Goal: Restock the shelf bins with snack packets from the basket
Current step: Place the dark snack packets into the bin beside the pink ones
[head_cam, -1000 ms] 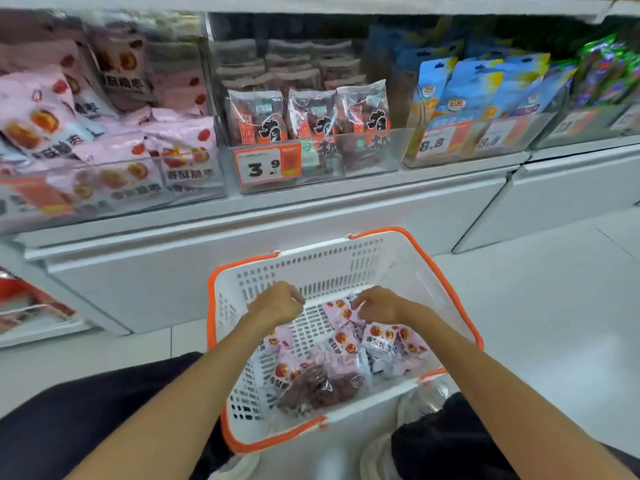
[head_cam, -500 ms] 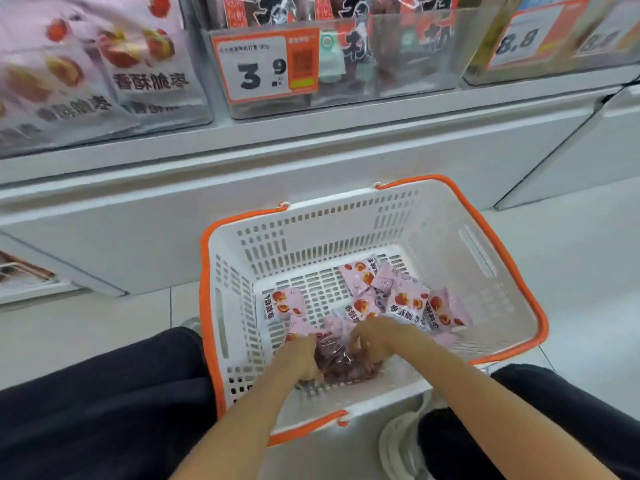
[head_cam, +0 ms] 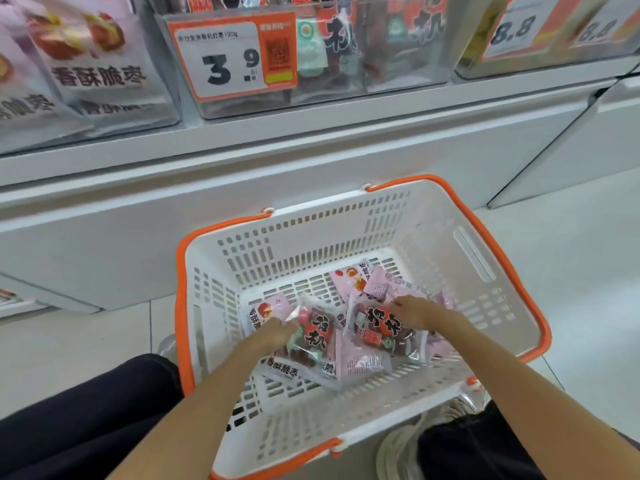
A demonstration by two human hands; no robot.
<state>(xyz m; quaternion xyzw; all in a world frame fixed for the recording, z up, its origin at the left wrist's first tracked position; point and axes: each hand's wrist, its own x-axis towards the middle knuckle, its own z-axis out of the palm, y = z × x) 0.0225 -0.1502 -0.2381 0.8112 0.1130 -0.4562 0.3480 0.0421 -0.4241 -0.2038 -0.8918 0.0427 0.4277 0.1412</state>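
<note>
A white price tag [head_cam: 232, 56] printed with 3.9 and bordered in orange is seen well above and ahead of the hands, and another tag [head_cam: 515, 27] reading 8.8 is placed up to their right. Pale floor tiles [head_cam: 588, 271] are spread to the right of the hands, and a white shoe [head_cam: 398, 448] is seen below the right one, beside black trouser legs [head_cam: 86, 427].

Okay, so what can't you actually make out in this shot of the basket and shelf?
- Head view: the fingertips of the left hand and right hand are hidden among the packets, so the grip is unclear.
- The pink packets lie partly under the clear packets, so their count is unclear.
- The shelf bins are cut off by the top edge, so their fill level is unknown.
- The small print on the price tag is blurred.
</note>
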